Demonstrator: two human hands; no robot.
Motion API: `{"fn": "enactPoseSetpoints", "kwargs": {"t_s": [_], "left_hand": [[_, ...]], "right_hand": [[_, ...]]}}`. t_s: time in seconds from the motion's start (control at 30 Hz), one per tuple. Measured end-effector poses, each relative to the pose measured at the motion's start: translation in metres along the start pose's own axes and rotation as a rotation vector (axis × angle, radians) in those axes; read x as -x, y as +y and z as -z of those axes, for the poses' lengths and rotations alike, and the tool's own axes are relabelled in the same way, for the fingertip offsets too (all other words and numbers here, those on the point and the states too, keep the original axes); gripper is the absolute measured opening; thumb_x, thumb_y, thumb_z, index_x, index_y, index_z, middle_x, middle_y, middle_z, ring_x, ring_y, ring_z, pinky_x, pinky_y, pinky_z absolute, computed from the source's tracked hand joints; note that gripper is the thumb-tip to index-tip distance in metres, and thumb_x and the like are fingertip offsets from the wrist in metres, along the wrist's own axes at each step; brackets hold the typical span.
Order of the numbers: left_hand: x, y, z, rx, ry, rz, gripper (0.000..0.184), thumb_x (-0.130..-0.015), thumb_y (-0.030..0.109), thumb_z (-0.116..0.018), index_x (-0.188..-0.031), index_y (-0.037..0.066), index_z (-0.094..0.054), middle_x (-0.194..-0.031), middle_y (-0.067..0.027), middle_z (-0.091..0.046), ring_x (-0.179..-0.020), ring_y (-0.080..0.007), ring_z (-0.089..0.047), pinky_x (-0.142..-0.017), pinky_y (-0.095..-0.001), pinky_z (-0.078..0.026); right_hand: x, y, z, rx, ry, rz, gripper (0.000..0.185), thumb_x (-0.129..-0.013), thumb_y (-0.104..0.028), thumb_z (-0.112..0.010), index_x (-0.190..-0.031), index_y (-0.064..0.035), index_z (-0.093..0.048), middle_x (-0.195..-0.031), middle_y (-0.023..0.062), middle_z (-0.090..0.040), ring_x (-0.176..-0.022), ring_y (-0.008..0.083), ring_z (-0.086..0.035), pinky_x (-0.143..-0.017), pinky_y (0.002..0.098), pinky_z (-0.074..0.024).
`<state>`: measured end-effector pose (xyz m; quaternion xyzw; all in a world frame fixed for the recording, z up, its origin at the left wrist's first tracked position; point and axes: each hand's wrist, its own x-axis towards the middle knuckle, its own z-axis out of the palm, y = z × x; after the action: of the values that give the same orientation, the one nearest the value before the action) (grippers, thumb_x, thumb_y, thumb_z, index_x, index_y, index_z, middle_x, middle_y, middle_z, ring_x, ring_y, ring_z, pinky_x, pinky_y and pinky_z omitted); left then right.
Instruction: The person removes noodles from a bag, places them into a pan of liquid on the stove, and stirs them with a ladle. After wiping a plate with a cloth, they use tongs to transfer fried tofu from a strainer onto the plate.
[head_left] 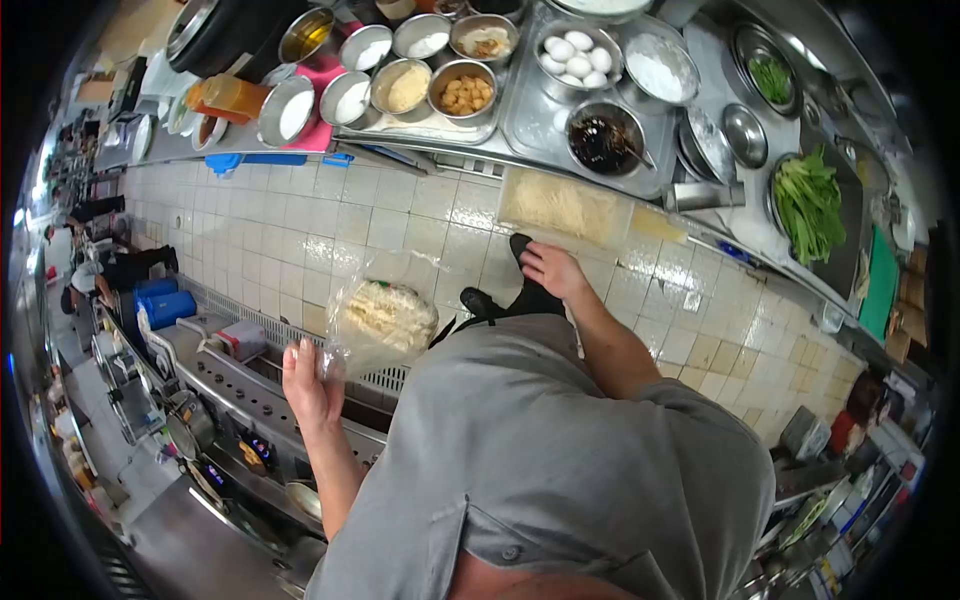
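My left hand (312,385) grips the gathered end of a clear plastic bag (383,318) by its near side. Inside the bag is a pale, yellowish-white mass, whose kind I cannot make out. The bag hangs above the tiled floor, left of my body. My right hand (552,270) is raised in front of me with its fingers apart and nothing in it. Just beyond it, below the counter edge, is a clear container (560,207) of pale stuff that looks like crumbs or fine noodles.
Along the counter ahead stand metal bowls of white powder (660,72), eggs (577,58), dark sauce (605,140) and brown chunks (466,95). Leafy greens (808,205) lie at right. A stove line (235,395) runs along my left. Other people (110,275) stand far left.
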<state>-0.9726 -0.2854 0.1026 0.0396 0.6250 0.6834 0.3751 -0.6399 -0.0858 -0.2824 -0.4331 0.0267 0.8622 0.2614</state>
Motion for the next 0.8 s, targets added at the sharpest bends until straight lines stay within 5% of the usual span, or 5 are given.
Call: {"fn": "enactPoseSetpoints", "kwargs": {"t_s": [0.13, 0.37, 0.57, 0.63, 0.8], "left_hand": [[-0.023, 0.010, -0.022, -0.179, -0.260, 0.071, 0.023, -0.101, 0.014, -0.063, -0.083, 0.016, -0.049, -0.069, 0.0041, -0.049, -0.058, -0.0087, -0.046, -0.053, -0.0275, -0.040], [-0.040, 0.077, -0.088, -0.454, -0.601, -0.071, 0.028, -0.103, 0.019, -0.061, -0.081, 0.013, -0.045, -0.068, 0.0040, -0.046, -0.058, -0.0078, -0.039, -0.054, -0.0267, -0.033], [-0.013, 0.128, -0.157, 0.361, -1.163, 0.154, 0.023, -0.112, 0.030, -0.040, -0.111, 0.008, -0.046, -0.085, -0.0065, -0.058, -0.074, -0.0168, -0.060, -0.063, -0.0278, -0.051], [-0.001, 0.139, -0.172, 0.063, -0.531, -0.116, 0.027, -0.111, 0.034, -0.041, -0.113, 0.009, -0.053, -0.086, -0.0071, -0.062, -0.077, -0.0191, -0.061, -0.066, -0.0293, -0.049], [-0.064, 0.080, -0.152, -0.080, -0.451, 0.025, 0.069, -0.104, 0.062, -0.043, -0.136, 0.002, -0.053, -0.124, -0.0149, -0.064, -0.113, -0.0262, -0.061, -0.097, -0.0385, -0.050]], "right_hand": [[0.044, -0.010, -0.084, 1.794, -0.518, 0.256, 0.091, -0.080, -0.020, -0.083, -0.156, -0.0086, -0.034, -0.137, 0.0194, -0.057, -0.123, 0.0385, -0.059, -0.109, 0.0431, -0.0461], [0.100, -0.040, -0.313, 1.635, -1.347, 1.241, 0.107, -0.059, -0.018, -0.090, -0.151, -0.0057, -0.037, -0.157, 0.0219, -0.036, -0.147, 0.0389, -0.035, -0.119, 0.0430, -0.0362], [0.178, -0.035, -0.371, 0.971, -1.318, 0.778, 0.110, -0.055, -0.035, -0.097, -0.147, -0.0098, -0.042, -0.145, 0.0195, -0.050, -0.124, 0.0369, -0.053, -0.108, 0.0482, -0.0417], [0.172, -0.040, -0.375, 1.346, -1.474, 0.889, 0.093, -0.059, -0.039, -0.095, -0.137, -0.0077, -0.054, -0.137, 0.0155, -0.058, -0.128, 0.0394, -0.050, -0.106, 0.0472, -0.0429], [0.155, -0.018, -0.317, 1.043, -0.980, 0.783, 0.057, -0.071, -0.026, -0.088, -0.119, -0.0050, -0.066, -0.112, 0.0135, -0.071, -0.105, 0.0293, -0.067, -0.092, 0.0397, -0.0518]]}}
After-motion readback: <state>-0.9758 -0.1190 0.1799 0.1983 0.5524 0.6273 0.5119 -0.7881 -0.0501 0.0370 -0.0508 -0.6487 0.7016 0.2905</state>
